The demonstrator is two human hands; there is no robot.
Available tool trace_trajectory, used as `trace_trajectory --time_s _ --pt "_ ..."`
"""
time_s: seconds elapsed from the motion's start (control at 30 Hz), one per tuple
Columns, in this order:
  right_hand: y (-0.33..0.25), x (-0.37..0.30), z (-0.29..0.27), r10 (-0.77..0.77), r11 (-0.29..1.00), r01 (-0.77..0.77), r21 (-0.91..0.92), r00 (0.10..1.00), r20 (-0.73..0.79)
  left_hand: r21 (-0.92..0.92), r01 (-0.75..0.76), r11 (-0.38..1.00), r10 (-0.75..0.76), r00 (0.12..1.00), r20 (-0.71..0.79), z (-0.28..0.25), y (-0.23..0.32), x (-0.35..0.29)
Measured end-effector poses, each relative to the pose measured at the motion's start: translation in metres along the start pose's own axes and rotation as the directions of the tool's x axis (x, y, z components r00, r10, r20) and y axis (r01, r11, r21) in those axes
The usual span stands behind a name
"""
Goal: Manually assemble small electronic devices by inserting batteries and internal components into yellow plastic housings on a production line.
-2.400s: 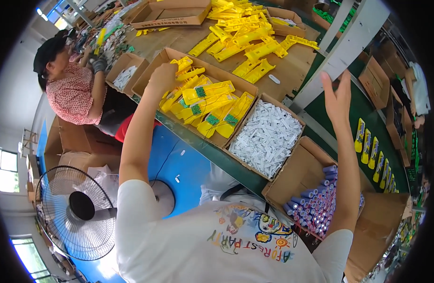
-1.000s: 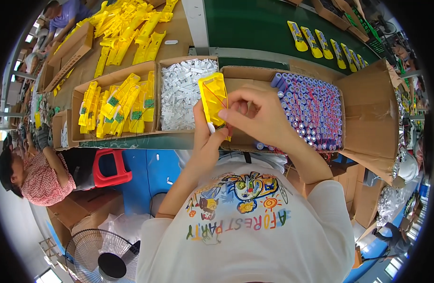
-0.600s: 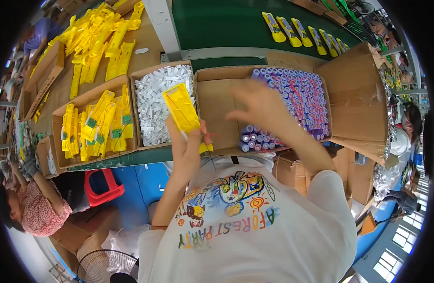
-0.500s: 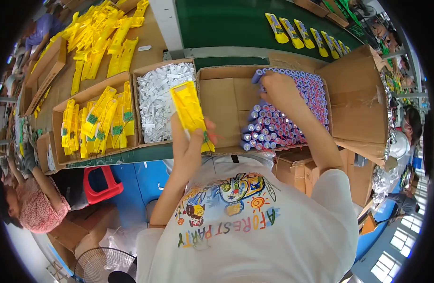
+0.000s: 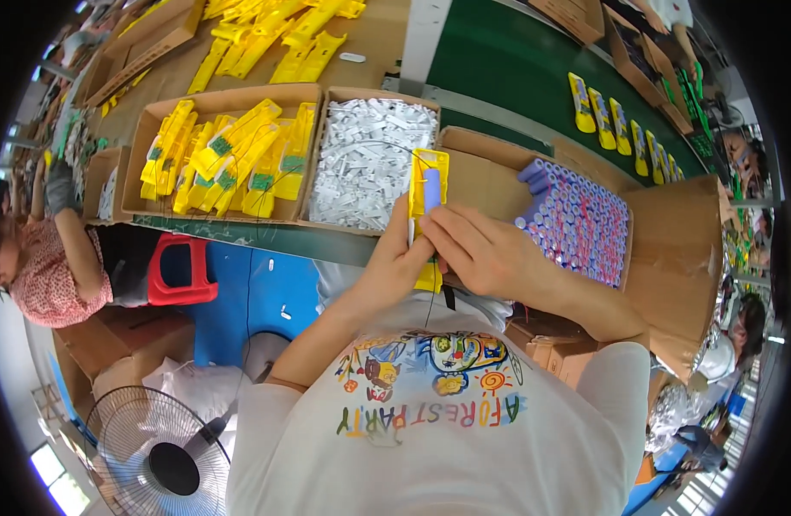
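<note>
My left hand point(image 5: 397, 262) grips a long yellow plastic housing point(image 5: 443, 163) upright in front of my chest. A blue-purple cylindrical battery cell point(image 5: 432, 191) lies lengthwise in the housing's channel. The closed fingers of my right hand point(image 5: 494, 254) press together at the cell's lower end, covering the middle of the housing. A thin dark wire hangs below the housing. Behind it stands a carton of small white plastic parts point(image 5: 365, 155). To the right, a cardboard box point(image 5: 670, 232) holds many standing battery cells point(image 5: 576, 219).
At left, a carton point(image 5: 137, 185) holds yellow housings with green circuit boards and wires. More yellow housings point(image 5: 266, 39) are heaped behind. Filled yellow pieces point(image 5: 619, 125) line the green surface. A red stool point(image 5: 182, 268), a seated person point(image 5: 55, 267) and a fan point(image 5: 172, 464) are at left.
My right hand has left the battery box and come to the yellow housing, which now has a cell in it. My left hand keeps its hold. The view has shifted.
</note>
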State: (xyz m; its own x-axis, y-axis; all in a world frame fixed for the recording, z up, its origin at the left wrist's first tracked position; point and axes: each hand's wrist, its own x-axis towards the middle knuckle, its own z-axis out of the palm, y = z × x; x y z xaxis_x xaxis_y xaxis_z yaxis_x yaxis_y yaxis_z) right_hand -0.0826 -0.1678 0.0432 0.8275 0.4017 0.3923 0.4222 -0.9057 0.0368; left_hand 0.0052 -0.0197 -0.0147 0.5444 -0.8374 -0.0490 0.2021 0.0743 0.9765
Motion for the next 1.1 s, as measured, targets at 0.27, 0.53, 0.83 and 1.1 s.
trace_trajectory --time_s 0.27,0.53,0.83,1.1 --pt "0.053 0.054 0.077 0.219 0.792 -0.186 0.582 0.976 0.014 -0.365 0.018 0.931 -0.122 0.957 -0.262 -0.062 0.015 -0.025" --pt "0.075 0.068 0.085 0.167 0.924 -0.228 0.308 0.963 0.213 -0.416 -0.039 0.909 -0.134 0.916 -0.379 -0.054 0.022 -0.023" --pt "0.054 0.066 0.042 0.330 0.782 -0.300 0.546 0.943 0.045 -0.289 -0.069 0.955 -0.087 0.865 -0.495 -0.041 0.020 0.000" --pt "0.057 0.049 0.047 0.165 0.683 -0.025 0.730 0.979 -0.121 -0.692 0.119 0.712 -0.229 0.971 -0.069 -0.051 0.023 0.006"
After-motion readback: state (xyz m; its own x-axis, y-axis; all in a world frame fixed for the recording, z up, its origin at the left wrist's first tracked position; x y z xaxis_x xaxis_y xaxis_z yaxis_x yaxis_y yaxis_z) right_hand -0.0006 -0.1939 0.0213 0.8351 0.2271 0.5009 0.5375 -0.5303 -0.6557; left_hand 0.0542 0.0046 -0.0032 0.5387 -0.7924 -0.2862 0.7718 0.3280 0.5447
